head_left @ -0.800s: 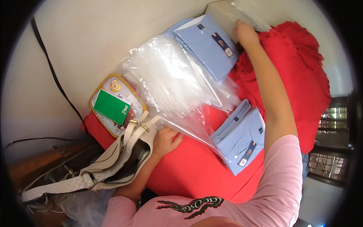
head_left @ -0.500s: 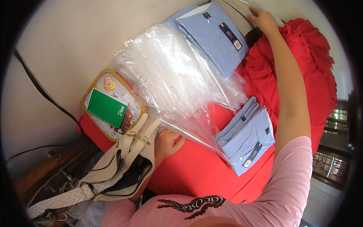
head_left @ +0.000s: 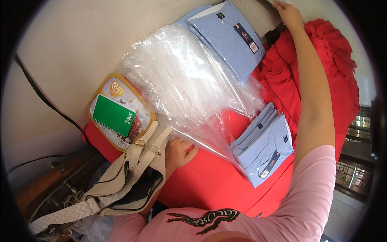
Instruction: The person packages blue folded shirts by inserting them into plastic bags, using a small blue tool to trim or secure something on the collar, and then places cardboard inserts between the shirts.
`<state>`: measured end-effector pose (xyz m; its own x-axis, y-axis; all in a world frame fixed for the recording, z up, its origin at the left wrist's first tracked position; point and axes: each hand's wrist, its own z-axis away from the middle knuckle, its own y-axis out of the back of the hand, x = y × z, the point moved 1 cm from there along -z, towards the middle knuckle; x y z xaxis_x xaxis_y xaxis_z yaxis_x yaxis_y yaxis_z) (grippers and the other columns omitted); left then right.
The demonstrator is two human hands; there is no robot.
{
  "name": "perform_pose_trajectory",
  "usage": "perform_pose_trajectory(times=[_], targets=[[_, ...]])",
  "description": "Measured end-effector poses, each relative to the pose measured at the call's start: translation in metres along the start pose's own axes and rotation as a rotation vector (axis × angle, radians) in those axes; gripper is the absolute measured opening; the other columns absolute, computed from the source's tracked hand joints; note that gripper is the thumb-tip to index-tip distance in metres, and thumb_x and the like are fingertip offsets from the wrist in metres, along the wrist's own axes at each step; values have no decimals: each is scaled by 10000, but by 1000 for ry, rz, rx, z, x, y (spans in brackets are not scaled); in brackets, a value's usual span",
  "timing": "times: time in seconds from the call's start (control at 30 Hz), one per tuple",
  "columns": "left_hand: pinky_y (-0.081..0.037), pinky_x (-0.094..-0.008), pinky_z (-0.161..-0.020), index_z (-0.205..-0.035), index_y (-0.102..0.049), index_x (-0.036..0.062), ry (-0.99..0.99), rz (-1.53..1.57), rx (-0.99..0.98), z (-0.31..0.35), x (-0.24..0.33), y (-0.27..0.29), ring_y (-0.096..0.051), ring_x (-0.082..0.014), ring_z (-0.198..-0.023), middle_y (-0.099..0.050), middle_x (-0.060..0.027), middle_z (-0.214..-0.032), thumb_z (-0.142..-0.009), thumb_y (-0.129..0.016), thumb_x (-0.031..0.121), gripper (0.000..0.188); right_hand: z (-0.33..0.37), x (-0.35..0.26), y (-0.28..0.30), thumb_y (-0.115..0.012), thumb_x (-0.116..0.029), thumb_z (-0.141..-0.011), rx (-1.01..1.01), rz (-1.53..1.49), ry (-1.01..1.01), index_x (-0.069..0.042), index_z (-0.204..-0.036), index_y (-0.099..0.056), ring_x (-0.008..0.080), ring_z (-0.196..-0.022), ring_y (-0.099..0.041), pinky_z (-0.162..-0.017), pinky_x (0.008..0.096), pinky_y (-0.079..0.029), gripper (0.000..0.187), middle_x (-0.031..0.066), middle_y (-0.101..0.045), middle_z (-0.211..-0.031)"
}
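Observation:
My right hand (head_left: 288, 14) reaches far out to the upper right edge. Its fingers are pinched together there, and what they hold is too close to the edge to make out. My left hand (head_left: 180, 153) rests on the red cloth (head_left: 193, 181) with fingers loosely curled and nothing visible in them. It lies beside the open beige bag (head_left: 137, 177) and the near corner of a pile of clear plastic sleeves (head_left: 181, 76). One folded light blue shirt (head_left: 225, 36) with a dark tag lies at the far end of the sleeves. More folded blue shirts (head_left: 264, 145) are stacked nearer, right of the sleeves.
A yellow-rimmed tub (head_left: 115, 86) stands left, with a green spiral notebook (head_left: 113, 115) on its lid. Bunched red fabric (head_left: 322, 68) is heaped under my right arm. A pale wall (head_left: 80, 40) with a black cable (head_left: 44, 94) borders the left side.
My right hand has moved slightly farther up and right, so its fingertips now reach the picture's edge. My left hand, the shirts and the sleeves stay in place.

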<state>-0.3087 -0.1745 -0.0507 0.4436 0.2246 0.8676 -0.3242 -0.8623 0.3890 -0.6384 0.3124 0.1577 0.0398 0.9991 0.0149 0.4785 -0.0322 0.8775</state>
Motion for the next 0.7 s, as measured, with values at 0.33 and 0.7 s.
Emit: perform_pose_trajectory(times=[0.33, 0.7], targets=[[-522, -446, -654, -884, -754, 55, -28, 28, -6, -2, 6, -4, -655, -343, -692, -678, -132, -760, -847, -789, 104, 72, 17, 13, 33, -599, -304, -1077, 96, 505, 176, -125, -1290, -665, 369, -837, -778, -735, 509, -601, 286, 180, -787, -914], [-572, -477, -781, -958, -753, 12, -114, -70, -39, -3, 2, -13, -706, -406, -858, -735, -195, -937, -896, -740, 103, 111, 134, -113, 282, -683, -164, -1001, 496, 117, 146, -33, -1102, -748, 411, -785, -738, -705, 473, -592, 178, 229, -745, -854]])
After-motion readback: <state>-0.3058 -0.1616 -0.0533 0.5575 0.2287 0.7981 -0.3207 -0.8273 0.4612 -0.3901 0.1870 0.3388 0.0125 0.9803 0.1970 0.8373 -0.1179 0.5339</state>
